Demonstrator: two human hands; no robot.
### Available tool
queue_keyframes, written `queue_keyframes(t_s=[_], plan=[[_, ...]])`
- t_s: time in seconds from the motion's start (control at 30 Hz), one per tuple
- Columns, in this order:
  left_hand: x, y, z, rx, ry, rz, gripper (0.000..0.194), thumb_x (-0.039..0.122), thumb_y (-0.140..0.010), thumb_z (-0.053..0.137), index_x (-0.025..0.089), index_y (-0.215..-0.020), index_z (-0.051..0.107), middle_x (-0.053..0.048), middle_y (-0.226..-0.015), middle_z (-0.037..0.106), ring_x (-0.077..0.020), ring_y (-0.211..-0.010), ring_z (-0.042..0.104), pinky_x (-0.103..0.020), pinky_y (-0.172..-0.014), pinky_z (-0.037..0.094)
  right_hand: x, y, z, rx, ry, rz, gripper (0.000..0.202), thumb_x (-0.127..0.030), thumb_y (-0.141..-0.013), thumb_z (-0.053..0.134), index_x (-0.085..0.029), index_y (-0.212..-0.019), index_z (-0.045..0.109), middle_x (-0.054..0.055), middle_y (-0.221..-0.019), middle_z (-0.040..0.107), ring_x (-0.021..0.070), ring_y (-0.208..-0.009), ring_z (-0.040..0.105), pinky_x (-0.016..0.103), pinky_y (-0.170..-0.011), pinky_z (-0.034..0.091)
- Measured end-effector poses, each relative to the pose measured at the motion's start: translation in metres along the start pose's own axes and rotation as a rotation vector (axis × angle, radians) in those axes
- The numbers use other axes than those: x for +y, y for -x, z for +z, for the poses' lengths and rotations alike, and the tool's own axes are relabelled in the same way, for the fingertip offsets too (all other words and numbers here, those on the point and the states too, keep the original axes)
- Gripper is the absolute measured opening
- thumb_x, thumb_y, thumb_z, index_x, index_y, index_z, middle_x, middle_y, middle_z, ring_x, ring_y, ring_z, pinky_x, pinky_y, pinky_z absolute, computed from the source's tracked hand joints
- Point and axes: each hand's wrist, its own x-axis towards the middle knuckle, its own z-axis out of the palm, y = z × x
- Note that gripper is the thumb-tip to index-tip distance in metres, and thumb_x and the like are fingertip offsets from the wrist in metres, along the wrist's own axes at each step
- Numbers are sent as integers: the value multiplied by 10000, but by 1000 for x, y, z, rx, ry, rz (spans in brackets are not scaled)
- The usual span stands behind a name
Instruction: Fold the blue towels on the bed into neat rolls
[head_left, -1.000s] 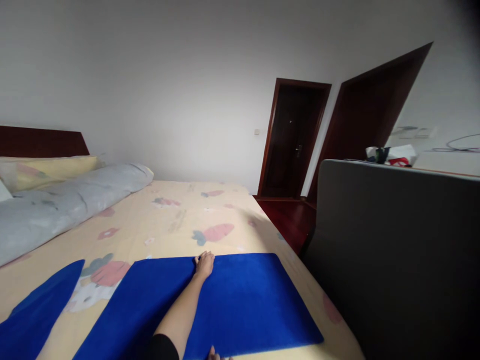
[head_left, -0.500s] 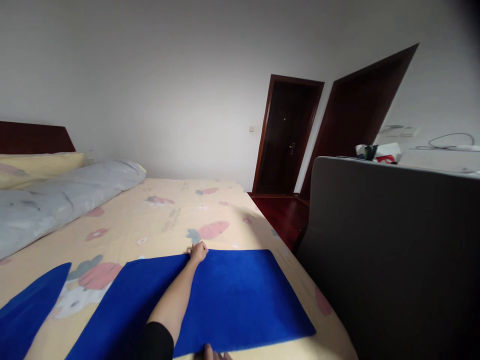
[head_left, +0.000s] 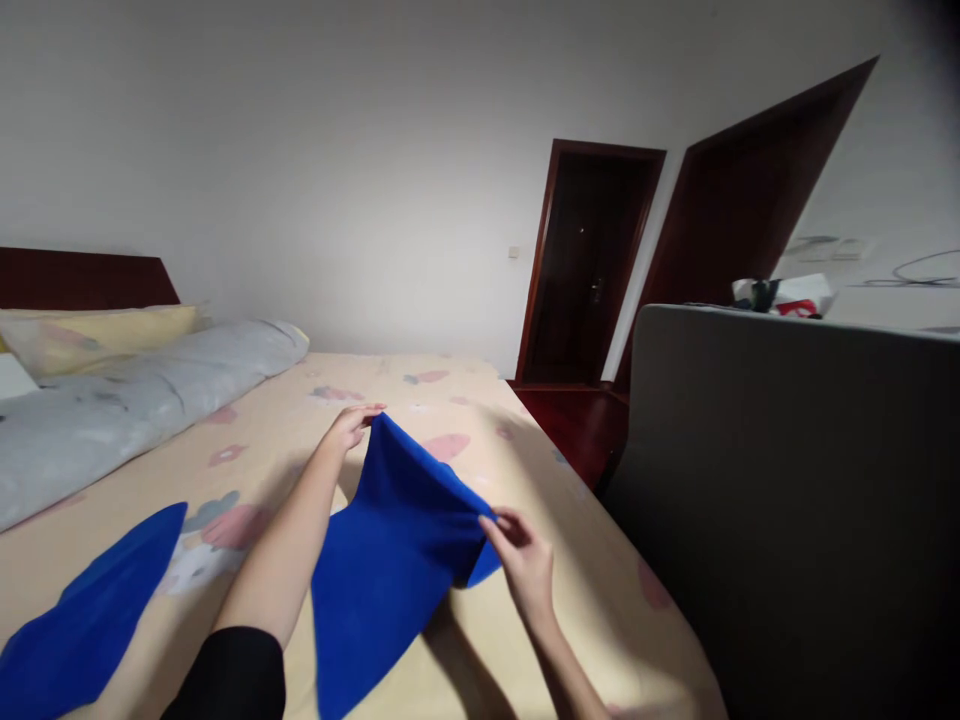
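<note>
A blue cloth (head_left: 397, 540) hangs raised above the bed, stretched between my two hands. My left hand (head_left: 356, 425) pinches its upper left corner. My right hand (head_left: 525, 555) grips the cloth's right edge between thumb and fingers, lower and nearer to me. The cloth's lower part droops toward the bed sheet. Another piece of blue cloth (head_left: 97, 620) lies on the bed at the lower left, apart from my hands.
The bed (head_left: 615, 640) has a cream sheet with pink and grey prints. A grey rolled quilt (head_left: 150, 400) and a yellow pillow (head_left: 112, 335) lie at the left. A dark grey panel (head_left: 780, 480) stands close along the right side, with small items on top.
The blue cloth was spread flat on the bed and is now lifted and bunched between my hands. My left hand moved up and left; my right hand rose from the bottom edge to the right.
</note>
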Motion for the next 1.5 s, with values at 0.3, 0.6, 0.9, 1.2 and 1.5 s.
queue_keyframes(t_s=[0.3, 0.6, 0.9, 1.2, 1.5], plan=[[68, 58, -68, 73, 102, 109, 490, 347, -440, 871, 160, -879, 758, -103, -925, 757, -246, -941, 653, -367, -848, 450, -44, -121, -6, -85, -90, -81, 523, -535, -599, 802, -141, -934, 725, 97, -861, 749, 260, -837, 700, 421, -815, 566], [98, 102, -83, 172, 123, 241, 468, 401, -433, 892, 153, -807, 762, -81, -873, 761, -252, -995, 645, -383, -972, 435, -71, -146, -6, -132, -52, -81, 478, -485, -589, 830, -124, -892, 748, 98, -838, 755, 269, -821, 704, 419, -803, 562], [100, 116, -101, 48, 35, 192, 516, 442, -431, 872, 149, -844, 770, -99, -856, 765, -247, -932, 655, -386, -953, 434, -75, -147, -4, -224, 85, -109, 566, -555, -630, 769, -120, -990, 736, 106, -879, 761, 266, -840, 714, 400, -803, 562], [107, 126, -113, 54, -344, 220, 319, 425, -521, 795, 166, -697, 737, -35, -675, 718, -191, -696, 621, -292, -693, 463, -82, -151, -7, -240, 308, -218, 254, -425, -662, 735, -198, -775, 724, 57, -758, 745, 242, -758, 707, 339, -726, 543], [117, 121, -129, 4, -436, 346, 262, 403, -562, 795, 178, -673, 721, -4, -695, 656, -142, -670, 559, -241, -622, 434, -103, -160, -8, -335, 340, -162, 230, -383, -670, 779, -189, -701, 661, -16, -509, 621, 112, -446, 546, 199, -445, 369]])
